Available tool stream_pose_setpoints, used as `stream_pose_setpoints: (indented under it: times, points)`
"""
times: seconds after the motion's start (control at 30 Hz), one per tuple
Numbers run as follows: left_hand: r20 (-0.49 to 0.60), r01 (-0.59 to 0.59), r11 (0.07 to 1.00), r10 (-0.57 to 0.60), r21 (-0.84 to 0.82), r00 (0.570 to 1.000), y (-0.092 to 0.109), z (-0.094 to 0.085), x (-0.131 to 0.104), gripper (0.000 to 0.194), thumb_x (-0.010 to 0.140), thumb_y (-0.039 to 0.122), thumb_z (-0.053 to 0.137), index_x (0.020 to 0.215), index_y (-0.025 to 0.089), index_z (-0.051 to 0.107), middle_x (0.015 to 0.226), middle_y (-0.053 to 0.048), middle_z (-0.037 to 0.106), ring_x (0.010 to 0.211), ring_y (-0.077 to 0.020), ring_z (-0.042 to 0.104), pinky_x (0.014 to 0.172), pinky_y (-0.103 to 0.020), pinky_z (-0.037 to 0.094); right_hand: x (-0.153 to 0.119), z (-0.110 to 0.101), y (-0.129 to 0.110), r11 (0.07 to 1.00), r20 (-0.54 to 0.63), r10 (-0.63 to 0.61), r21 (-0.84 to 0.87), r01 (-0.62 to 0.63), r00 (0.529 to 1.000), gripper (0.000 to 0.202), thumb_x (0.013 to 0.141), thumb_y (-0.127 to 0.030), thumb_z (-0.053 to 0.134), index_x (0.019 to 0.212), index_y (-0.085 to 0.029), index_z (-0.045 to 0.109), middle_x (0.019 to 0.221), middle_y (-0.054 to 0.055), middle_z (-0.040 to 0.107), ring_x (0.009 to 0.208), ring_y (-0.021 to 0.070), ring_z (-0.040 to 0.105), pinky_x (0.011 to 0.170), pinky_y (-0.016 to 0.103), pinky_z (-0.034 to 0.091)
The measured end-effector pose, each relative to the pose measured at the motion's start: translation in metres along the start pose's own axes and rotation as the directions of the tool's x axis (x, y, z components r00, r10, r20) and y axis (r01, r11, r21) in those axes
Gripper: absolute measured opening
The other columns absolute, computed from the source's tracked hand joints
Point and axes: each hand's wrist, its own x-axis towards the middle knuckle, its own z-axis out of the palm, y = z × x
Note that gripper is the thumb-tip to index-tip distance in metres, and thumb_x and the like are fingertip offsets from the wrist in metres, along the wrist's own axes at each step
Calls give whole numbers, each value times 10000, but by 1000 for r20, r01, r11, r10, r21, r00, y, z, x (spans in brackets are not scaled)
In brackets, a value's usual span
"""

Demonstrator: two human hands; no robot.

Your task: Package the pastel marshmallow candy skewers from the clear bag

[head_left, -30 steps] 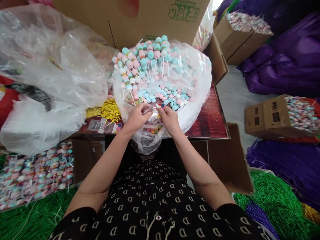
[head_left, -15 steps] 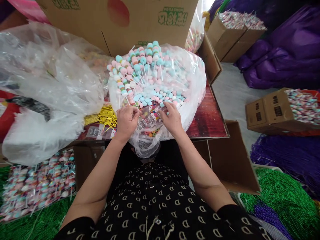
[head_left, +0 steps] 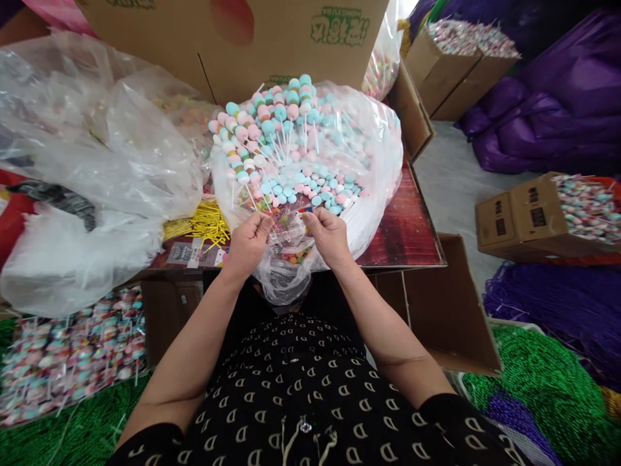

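Observation:
My left hand (head_left: 249,244) is closed in a pinch, thumb against forefinger, at the near edge of the candy pile. Level with it on the right, my right hand (head_left: 328,238) pinches too. Stretched between the two lies a small clear plastic bag (head_left: 291,228) with coloured print, gripped near its edges. Just beyond the hands are loose pink, blue and white candies (head_left: 320,188) inside a large open plastic bag (head_left: 376,207). Several candy skewers (head_left: 279,113) on white sticks lie heaped on top of it.
Yellow twist ties (head_left: 209,223) lie left of my left hand on the red tabletop (head_left: 412,226). A big translucent bag (head_left: 107,149) covers the left side. A cardboard box (head_left: 233,45) stands behind. Wrapped skewers (head_left: 82,349) are at lower left, an open carton (head_left: 446,304) at lower right.
My right hand has shifted slightly down and left and its fingers have curled into a pinch on the clear bag. My left hand has moved a little to the right.

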Motion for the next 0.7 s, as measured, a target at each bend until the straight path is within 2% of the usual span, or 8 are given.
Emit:
stream_pose_setpoints:
  times: [0.1,0.2,0.3,0.37,0.43,0.5,0.6,0.7]
  points:
    - [-39,38,999,-39,-30,998,-3,4,-2,441,968,578,560,708,231,481,587,39,426,577,-131,411,582,-275,373,-7,3,0,999,16,36,9,-36,999,583,844,-752,628,609,-234,501,572,-35,498,601,128,474,613,281,413]
    - [-37,95,986,-101,-140,994,-6,9,-5,530,910,697,599,698,232,456,626,40,408,577,-119,404,546,-262,386,-11,6,3,974,129,104,187,-127,986,500,759,-710,750,755,-224,633,677,-34,598,653,127,524,649,270,463]
    - [126,193,929,-161,-317,979,-4,12,-8,522,820,730,691,781,229,546,627,51,446,521,-104,410,519,-262,421,-13,7,9,929,166,127,325,-176,978,438,697,-602,847,847,-217,702,725,-37,642,645,115,532,646,262,471]
    - [268,264,892,-170,-366,948,-1,12,-10,494,744,663,797,859,224,603,626,54,505,495,-100,429,511,-264,426,-14,6,11,930,112,132,331,-162,985,407,707,-580,845,783,-211,694,679,-42,617,613,107,504,610,254,443]
    - [346,305,884,-178,-356,921,2,11,-11,458,698,580,852,863,216,626,627,47,553,499,-103,452,515,-262,420,-15,4,12,946,70,127,293,-142,989,420,715,-597,833,736,-211,671,644,-47,582,594,102,474,581,250,414]
    - [329,302,892,-189,-335,925,3,10,-13,420,696,545,847,771,214,600,603,47,544,510,-104,455,535,-264,424,-17,2,11,964,50,129,226,-137,990,473,712,-655,814,704,-215,640,620,-51,541,573,99,437,550,250,383]
    - [243,237,931,-171,-276,955,1,10,-14,448,729,564,812,670,219,533,552,56,476,515,-106,421,540,-266,392,-20,3,7,977,33,159,137,-162,987,594,722,-773,742,612,-223,544,556,-55,450,531,95,376,502,259,332]
    - [198,187,961,-147,-203,969,-3,10,-16,483,827,637,710,661,227,519,515,52,441,511,-118,403,530,-276,352,-23,4,5,966,50,194,166,-200,980,658,741,-821,691,560,-232,462,522,-56,393,509,95,362,481,261,326]
